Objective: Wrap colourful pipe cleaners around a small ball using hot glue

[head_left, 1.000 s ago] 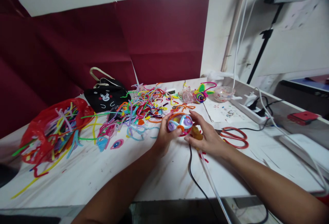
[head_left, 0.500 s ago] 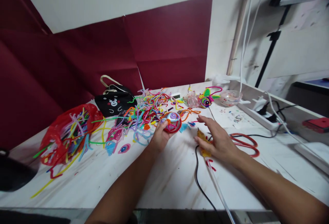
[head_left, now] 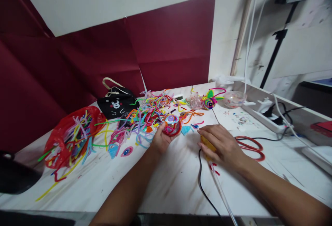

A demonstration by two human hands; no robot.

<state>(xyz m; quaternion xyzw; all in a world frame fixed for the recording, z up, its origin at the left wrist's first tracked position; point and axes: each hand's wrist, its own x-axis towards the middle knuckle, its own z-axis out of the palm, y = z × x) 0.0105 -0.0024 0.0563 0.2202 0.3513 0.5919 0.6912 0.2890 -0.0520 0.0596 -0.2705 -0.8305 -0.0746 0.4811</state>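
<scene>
R hand (head_left: 222, 145) now down over glue gun (head_left: 208, 144); ball (head_left: 173, 125) in L hand (head_left: 161, 140)

two hands (head_left: 225, 145), one glue gun (head_left: 208, 143)

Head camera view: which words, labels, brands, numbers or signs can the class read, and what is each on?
None can be read.
Small white digital display: what look like dark digits, too small to read.
Pale wall sheet with dark marks: too blurred to tell whether it is writing.
Black fabric bag: printed face, no lettering visible.
Clear round ball with coloured trim, in the left hand: no lettering visible.
</scene>
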